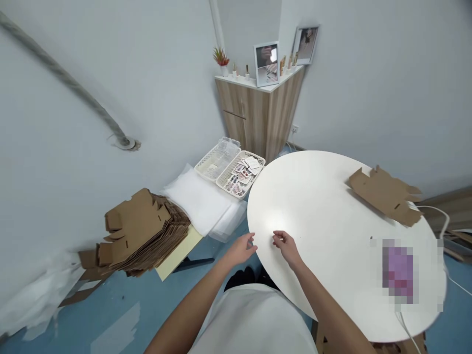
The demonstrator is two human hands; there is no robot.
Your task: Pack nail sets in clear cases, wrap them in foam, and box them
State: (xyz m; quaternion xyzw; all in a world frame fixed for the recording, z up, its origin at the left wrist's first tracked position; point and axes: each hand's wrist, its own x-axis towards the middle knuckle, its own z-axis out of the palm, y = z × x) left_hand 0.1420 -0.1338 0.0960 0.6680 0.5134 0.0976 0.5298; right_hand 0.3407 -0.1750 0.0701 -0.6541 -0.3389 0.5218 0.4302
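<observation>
My left hand (241, 249) hovers by the near left rim of the round white table (313, 196). Its thumb and fingers are apart, with nothing between them. Over the table, just inside that rim, is my right hand (288, 248). Its fingers are loosely bent and apart, and it holds nothing. A flat, unfolded cardboard box (385, 194) lies on the far right of the table. Nearer on the right side is a pixelated purple item (400, 270) that I cannot make out.
To the left stand a stack of flat cardboard boxes (140, 231), white sheets (199, 199), and a white basket (241, 174) holding printed cards beside another basket (212, 164). A wooden cabinet (254, 113) fills the corner. White cables (403, 327) run off the table's right side.
</observation>
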